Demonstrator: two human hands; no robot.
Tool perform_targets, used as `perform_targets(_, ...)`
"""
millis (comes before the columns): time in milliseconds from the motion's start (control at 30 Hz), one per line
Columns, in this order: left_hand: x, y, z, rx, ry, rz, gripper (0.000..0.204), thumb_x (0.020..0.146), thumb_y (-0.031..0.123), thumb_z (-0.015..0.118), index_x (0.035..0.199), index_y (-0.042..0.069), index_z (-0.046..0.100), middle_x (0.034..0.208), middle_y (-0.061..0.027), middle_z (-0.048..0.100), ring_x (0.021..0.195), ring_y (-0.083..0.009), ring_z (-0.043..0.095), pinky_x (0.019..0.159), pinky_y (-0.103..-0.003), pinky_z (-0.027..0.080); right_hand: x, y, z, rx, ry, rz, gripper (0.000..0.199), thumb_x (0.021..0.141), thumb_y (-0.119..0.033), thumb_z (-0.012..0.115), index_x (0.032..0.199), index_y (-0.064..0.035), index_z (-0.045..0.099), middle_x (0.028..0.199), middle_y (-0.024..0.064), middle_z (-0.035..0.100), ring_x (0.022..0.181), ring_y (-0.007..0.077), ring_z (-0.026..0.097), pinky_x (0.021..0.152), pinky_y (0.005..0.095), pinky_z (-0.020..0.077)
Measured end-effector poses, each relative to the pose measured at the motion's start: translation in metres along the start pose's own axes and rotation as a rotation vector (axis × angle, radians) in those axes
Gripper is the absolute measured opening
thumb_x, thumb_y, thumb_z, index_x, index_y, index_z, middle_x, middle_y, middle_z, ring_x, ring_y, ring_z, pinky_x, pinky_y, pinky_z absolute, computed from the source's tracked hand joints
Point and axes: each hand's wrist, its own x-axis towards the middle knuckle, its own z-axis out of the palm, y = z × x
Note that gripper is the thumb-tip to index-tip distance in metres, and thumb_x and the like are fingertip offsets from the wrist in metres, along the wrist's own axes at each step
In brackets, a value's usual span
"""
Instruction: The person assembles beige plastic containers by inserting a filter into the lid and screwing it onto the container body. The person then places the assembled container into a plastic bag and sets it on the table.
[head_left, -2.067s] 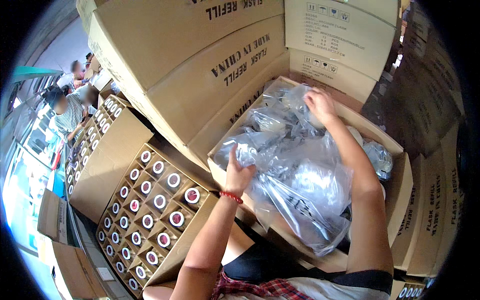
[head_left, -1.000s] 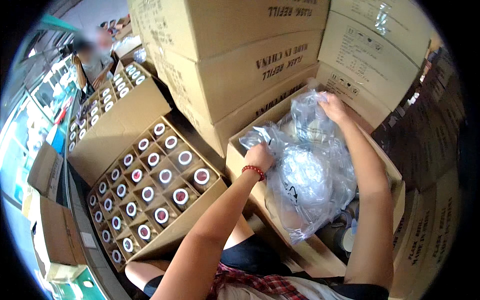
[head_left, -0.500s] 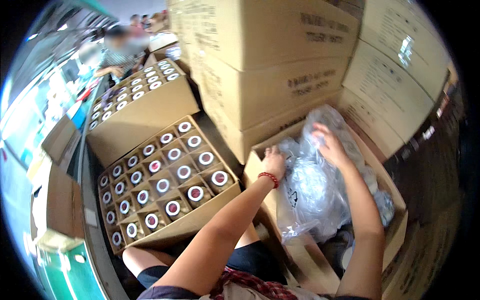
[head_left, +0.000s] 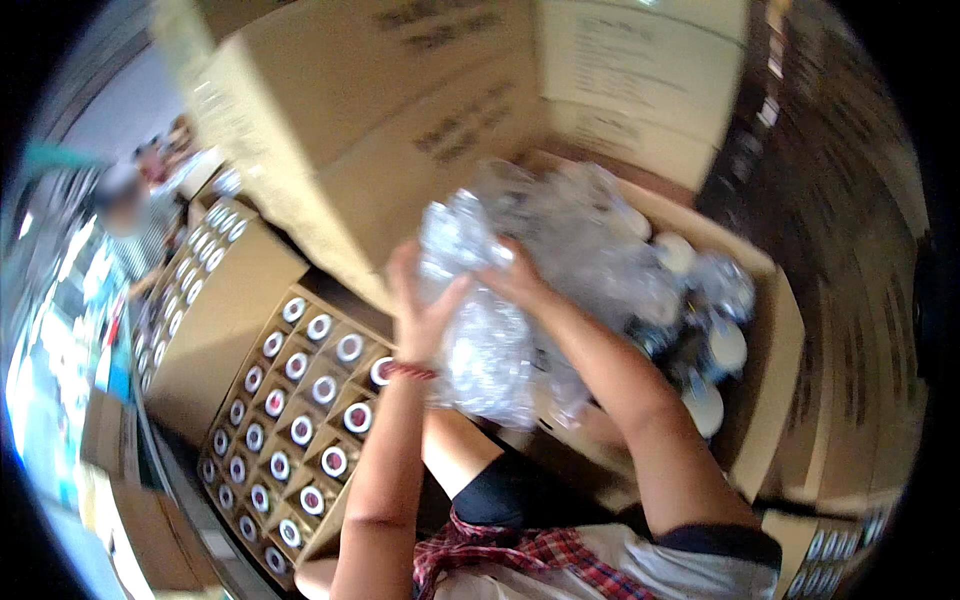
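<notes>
A crumpled clear plastic bag (head_left: 487,355) hangs between my two hands, above the near left side of an open carton (head_left: 775,365). My left hand (head_left: 422,312), with a red beaded bracelet at the wrist, grips its left side, thumb towards the middle. Opposite it, my right hand (head_left: 515,278) is closed on the upper right part of the bag. More loose clear plastic (head_left: 580,235) fills the carton's far part. White round-topped items (head_left: 727,347) show along its right side, partly under plastic.
A divided carton of jars with white-rimmed red lids (head_left: 301,430) stands at my left, another jar carton (head_left: 215,330) beyond it. Tall stacked cartons (head_left: 400,110) rise ahead. A person in a striped top (head_left: 150,245) is at the far left. More white-topped items (head_left: 825,545) sit low right.
The plastic bag has come up out of the right carton and moved left in both hands, uncovering more white-topped items. My view has turned to the right.
</notes>
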Motion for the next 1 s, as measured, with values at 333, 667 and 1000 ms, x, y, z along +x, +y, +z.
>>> perform_targets(333, -0.019, 0.035, -0.034, -0.203, -0.172, -0.452, 0.046, 0.073, -0.008, 0.072, 0.116, -0.006, 0.056, 0.108, -0.0118, 0.065, 0.095, -0.0164, 0.061, 0.084, -0.031, 0.050, -0.029, -0.051, 0.026, 0.314, -0.433, 0.216, 0.035, 0.090, -0.020, 0.062, 0.116, 0.0037, 0.058, 0.101, 0.0126, 0.067, 0.093, 0.0197, 0.060, 0.080, 0.0344, 0.0479)
perform_targets(667, -0.034, -0.011, -0.124, -0.547, 0.090, -0.892, 0.040, 0.083, 0.011, 0.056, 0.121, -0.001, 0.054, 0.109, -0.0111, 0.064, 0.095, -0.0203, 0.062, 0.082, -0.034, 0.052, -0.103, -0.055, -0.185, -0.991, 0.139, 0.109, 0.050, 0.080, -0.022, 0.072, 0.126, -0.0096, 0.055, 0.126, 0.0149, 0.057, 0.116, 0.0315, 0.055, 0.099, 0.0399, 0.0436)
perform_targets(1000, -0.023, -0.140, -0.330, -0.567, -0.051, -1.162, 0.068, 0.093, 0.058, 0.033, 0.133, 0.006, 0.049, 0.127, -0.0157, 0.058, 0.113, -0.0344, 0.058, 0.096, -0.051, 0.047, -0.161, 0.051, -0.348, -0.666, 0.765, 0.063, 0.024, 0.094, -0.013, 0.056, 0.117, -0.0060, 0.062, 0.108, 0.0085, 0.066, 0.096, 0.0184, 0.063, 0.085, 0.0291, 0.0490)
